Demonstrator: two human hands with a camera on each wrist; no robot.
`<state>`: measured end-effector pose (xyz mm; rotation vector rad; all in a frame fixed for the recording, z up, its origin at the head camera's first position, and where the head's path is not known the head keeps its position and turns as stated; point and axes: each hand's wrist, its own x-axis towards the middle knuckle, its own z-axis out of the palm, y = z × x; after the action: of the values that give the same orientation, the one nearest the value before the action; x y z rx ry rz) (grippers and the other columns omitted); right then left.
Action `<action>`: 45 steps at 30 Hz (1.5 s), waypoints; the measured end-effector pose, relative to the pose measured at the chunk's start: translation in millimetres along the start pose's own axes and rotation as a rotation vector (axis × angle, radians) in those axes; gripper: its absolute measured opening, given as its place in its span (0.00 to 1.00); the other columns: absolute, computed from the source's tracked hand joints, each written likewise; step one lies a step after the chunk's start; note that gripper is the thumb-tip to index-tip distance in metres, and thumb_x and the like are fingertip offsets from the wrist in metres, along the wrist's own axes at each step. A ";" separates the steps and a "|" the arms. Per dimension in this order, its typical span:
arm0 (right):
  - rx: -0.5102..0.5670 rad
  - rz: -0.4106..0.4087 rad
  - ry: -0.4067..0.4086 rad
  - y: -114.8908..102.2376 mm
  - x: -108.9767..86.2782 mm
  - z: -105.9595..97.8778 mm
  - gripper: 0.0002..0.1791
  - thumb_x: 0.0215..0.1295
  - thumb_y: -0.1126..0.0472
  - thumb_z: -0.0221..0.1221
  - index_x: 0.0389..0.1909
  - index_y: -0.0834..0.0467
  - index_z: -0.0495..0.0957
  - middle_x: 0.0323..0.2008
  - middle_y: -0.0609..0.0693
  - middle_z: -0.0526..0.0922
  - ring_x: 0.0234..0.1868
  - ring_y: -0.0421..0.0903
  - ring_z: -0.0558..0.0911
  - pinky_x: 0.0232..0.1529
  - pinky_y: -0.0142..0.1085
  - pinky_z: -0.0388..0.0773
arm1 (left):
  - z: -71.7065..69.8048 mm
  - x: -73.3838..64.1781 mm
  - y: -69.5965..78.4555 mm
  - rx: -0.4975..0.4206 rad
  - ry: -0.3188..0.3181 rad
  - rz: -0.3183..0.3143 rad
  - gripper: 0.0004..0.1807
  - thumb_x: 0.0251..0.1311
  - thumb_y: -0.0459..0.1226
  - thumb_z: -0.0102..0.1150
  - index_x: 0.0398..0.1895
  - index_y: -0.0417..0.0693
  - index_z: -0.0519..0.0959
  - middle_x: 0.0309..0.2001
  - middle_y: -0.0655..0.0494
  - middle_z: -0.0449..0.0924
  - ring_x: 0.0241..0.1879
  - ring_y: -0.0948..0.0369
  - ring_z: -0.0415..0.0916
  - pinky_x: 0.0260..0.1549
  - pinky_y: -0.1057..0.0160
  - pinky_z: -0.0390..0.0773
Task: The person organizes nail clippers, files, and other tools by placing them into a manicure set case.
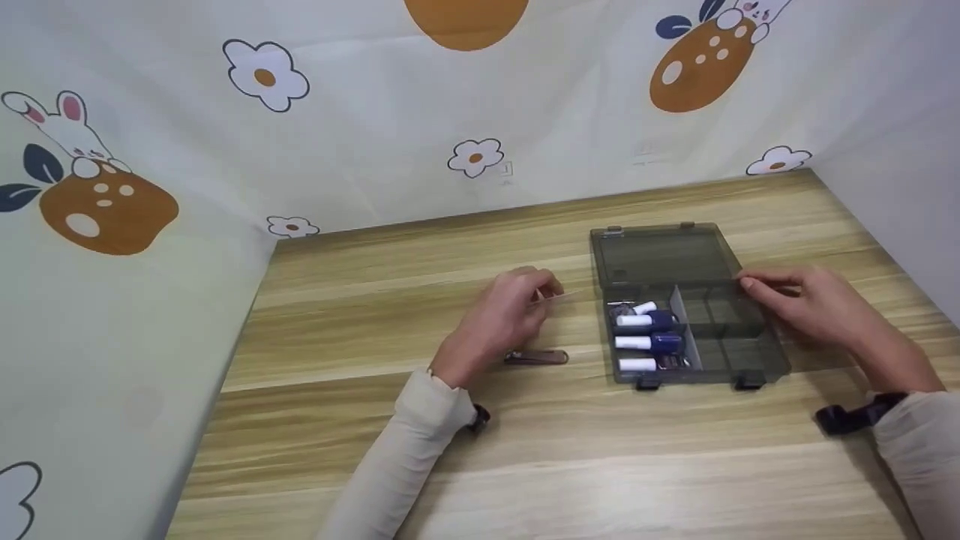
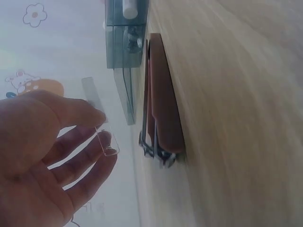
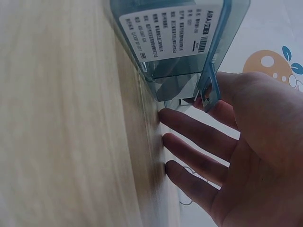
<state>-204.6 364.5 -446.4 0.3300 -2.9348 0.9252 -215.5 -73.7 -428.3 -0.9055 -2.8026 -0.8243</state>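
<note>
My left hand [image 1: 504, 311] pinches a thin clear plastic strip [image 2: 90, 90] between thumb and fingers, just left of the storage case. Below that hand, a nail clipper [image 1: 536, 358] with a brownish body lies on the table. The smoky see-through plastic case [image 1: 724, 309] has its lid [image 1: 667, 256] folded back. Nail polish bottles [image 1: 666, 343] with white caps and dark blue bodies fill its left side; the right compartments hold nothing visible. At the case's right edge, my right hand [image 1: 821, 307] grips the wall near the hinge with thumb and forefinger, its other fingers stretched near the table.
A wood-grain table [image 1: 337, 322] carries everything. Behind and to the left hangs a pale sheet [image 1: 375, 150] with flowers, rabbits and orange fruit. A printed label [image 3: 173, 33] is stuck on the case. Dark bands [image 1: 859, 415] sit at both wrists.
</note>
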 end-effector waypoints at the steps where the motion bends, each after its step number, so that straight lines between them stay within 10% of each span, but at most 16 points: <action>1: 0.004 -0.003 -0.003 0.1 0.1 -0.1 0.23 0.82 0.45 0.59 0.63 0.56 0.87 0.60 0.64 0.87 0.62 0.71 0.84 0.46 0.05 0.62 | 0.5 0.9 1.1 -0.002 0.002 0.009 0.16 0.65 0.25 0.62 0.51 0.46 0.89 0.47 0.54 0.90 0.46 0.60 0.87 0.47 0.61 0.87; 8: 0.002 0.006 -0.013 -0.7 -0.5 -1.2 0.24 0.82 0.44 0.59 0.63 0.56 0.86 0.60 0.65 0.86 0.62 0.73 0.84 0.47 0.08 0.66 | 3.0 7.6 9.6 -0.016 0.008 0.046 0.14 0.66 0.26 0.63 0.50 0.45 0.90 0.46 0.54 0.91 0.45 0.60 0.88 0.47 0.65 0.87; 12: -0.018 0.016 -0.013 -1.9 -1.1 -1.6 0.24 0.82 0.43 0.58 0.64 0.55 0.87 0.60 0.65 0.86 0.62 0.72 0.84 0.59 0.38 0.84 | 1.9 12.0 15.2 -0.017 0.009 0.051 0.13 0.67 0.27 0.64 0.49 0.46 0.90 0.46 0.54 0.92 0.46 0.60 0.88 0.48 0.66 0.87; 15: -0.019 0.020 -0.020 -1.9 -1.2 -1.0 0.24 0.82 0.43 0.58 0.64 0.55 0.86 0.61 0.65 0.86 0.63 0.73 0.83 0.64 0.64 0.76 | 1.9 14.5 18.3 -0.019 0.003 0.055 0.12 0.68 0.28 0.65 0.49 0.47 0.90 0.46 0.55 0.92 0.46 0.60 0.88 0.48 0.66 0.86; 19: -0.012 0.030 -0.028 -1.8 -0.9 -1.0 0.25 0.83 0.43 0.57 0.65 0.56 0.85 0.62 0.66 0.85 0.64 0.74 0.82 0.65 0.69 0.73 | 3.6 16.5 19.7 -0.022 -0.006 0.063 0.11 0.68 0.28 0.66 0.49 0.46 0.90 0.45 0.54 0.92 0.45 0.61 0.88 0.47 0.68 0.86; 22: -0.015 0.027 -0.026 -1.8 -0.7 -1.3 0.25 0.83 0.43 0.57 0.65 0.56 0.85 0.61 0.66 0.85 0.64 0.74 0.83 0.64 0.67 0.75 | 4.9 17.2 20.4 -0.013 -0.008 0.060 0.10 0.69 0.29 0.66 0.48 0.46 0.90 0.45 0.55 0.93 0.45 0.61 0.89 0.47 0.69 0.86; 25: -0.009 0.011 -0.005 -0.8 -0.1 -0.8 0.24 0.82 0.44 0.59 0.63 0.55 0.87 0.60 0.64 0.87 0.60 0.59 0.88 0.58 0.38 0.86 | 6.0 19.0 22.3 -0.006 -0.011 0.056 0.09 0.69 0.30 0.66 0.47 0.48 0.90 0.45 0.56 0.93 0.45 0.62 0.89 0.48 0.68 0.87; 29: -0.005 -0.013 0.026 1.1 0.5 0.4 0.21 0.80 0.45 0.61 0.60 0.53 0.89 0.57 0.62 0.89 0.58 0.49 0.87 0.47 0.07 0.64 | 8.7 22.5 26.7 -0.001 -0.009 0.074 0.08 0.69 0.30 0.66 0.46 0.49 0.90 0.45 0.57 0.93 0.45 0.62 0.89 0.47 0.69 0.86; 45: 0.004 0.004 -0.006 -0.5 -0.6 -1.4 0.22 0.81 0.44 0.60 0.62 0.54 0.88 0.60 0.64 0.87 0.62 0.72 0.84 0.48 0.08 0.64 | 16.7 28.2 37.4 -0.023 -0.022 0.110 0.10 0.68 0.30 0.67 0.48 0.48 0.90 0.47 0.56 0.93 0.45 0.63 0.88 0.48 0.74 0.84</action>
<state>-203.9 365.1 -445.0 0.3283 -2.9404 0.9327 -216.2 -25.0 -418.3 -1.0676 -2.7377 -0.8384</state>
